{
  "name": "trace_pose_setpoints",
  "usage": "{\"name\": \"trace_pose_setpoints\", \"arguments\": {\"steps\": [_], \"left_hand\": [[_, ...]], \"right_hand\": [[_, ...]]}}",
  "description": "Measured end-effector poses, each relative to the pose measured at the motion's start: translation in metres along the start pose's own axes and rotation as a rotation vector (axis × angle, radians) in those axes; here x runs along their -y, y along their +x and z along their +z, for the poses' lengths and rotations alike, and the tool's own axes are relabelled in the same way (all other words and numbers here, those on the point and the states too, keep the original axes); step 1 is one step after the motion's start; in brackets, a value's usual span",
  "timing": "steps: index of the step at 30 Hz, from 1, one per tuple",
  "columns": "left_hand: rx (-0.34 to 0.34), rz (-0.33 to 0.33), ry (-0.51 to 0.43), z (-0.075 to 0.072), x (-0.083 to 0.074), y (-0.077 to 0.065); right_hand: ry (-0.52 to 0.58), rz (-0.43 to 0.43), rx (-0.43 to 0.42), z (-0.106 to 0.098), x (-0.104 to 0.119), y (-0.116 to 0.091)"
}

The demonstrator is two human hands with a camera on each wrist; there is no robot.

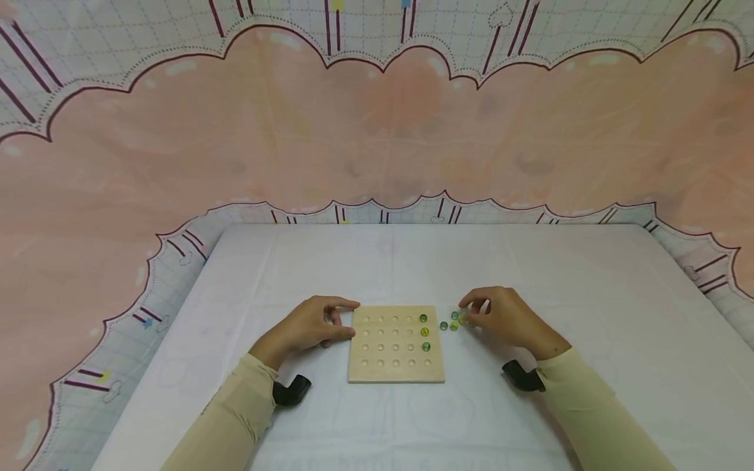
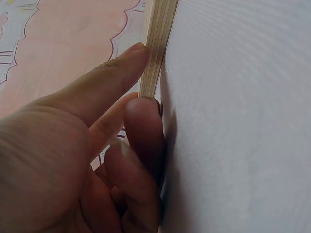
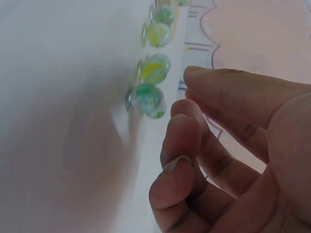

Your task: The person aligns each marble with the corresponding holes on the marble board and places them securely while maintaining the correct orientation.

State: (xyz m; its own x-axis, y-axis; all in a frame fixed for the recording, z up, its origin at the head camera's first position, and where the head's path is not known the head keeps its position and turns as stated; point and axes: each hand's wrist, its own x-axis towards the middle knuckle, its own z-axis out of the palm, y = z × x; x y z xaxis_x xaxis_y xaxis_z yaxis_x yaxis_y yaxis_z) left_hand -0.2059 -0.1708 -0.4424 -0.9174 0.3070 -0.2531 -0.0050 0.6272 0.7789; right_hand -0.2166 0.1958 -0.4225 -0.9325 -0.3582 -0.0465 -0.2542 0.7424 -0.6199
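Observation:
A square wooden board (image 1: pixel 379 373) with rows of shallow round hollows lies flat on the table. Three glass marbles sit in its right-hand column: a green marble (image 1: pixel 423 318), a yellow marble (image 1: pixel 425 332) and another green marble (image 1: pixel 427 347). My left hand (image 1: pixel 312 322) holds the board at its upper left, with thumb and forefinger against the edge; the board's layered side (image 2: pixel 159 43) shows in the left wrist view. Beside several loose marbles (image 1: pixel 444 326), my right hand (image 1: pixel 501 317) hovers. In the right wrist view, its thumb and fingers (image 3: pixel 177 136) are apart from the marbles (image 3: pixel 148 94), holding nothing.
White cloth covers the table (image 1: pixel 330 261). Beyond its far edge hangs a patterned pink and white cloth (image 1: pixel 377 144). A black wrist mount (image 1: pixel 291 391) sits under the left wrist, and a matching black mount (image 1: pixel 523 376) under the right one.

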Motion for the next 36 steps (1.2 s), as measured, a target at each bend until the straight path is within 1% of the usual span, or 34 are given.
{"name": "trace_pose_setpoints", "arguments": {"steps": [8,18,27,36], "left_hand": [[0.004,-0.001,0.004,-0.001,0.000,0.000],[0.009,0.000,-0.005,-0.002,-0.001,0.001],[0.013,-0.012,-0.014,-0.002,-0.002,0.000],[0.014,-0.009,-0.013,-0.002,-0.003,0.001]], "right_hand": [[-0.009,0.039,-0.010,-0.004,-0.007,0.002],[0.001,0.032,0.002,-0.009,-0.013,0.001],[0.013,0.048,0.056,-0.009,-0.015,-0.001],[0.042,0.046,0.078,-0.007,-0.015,0.000]]}}
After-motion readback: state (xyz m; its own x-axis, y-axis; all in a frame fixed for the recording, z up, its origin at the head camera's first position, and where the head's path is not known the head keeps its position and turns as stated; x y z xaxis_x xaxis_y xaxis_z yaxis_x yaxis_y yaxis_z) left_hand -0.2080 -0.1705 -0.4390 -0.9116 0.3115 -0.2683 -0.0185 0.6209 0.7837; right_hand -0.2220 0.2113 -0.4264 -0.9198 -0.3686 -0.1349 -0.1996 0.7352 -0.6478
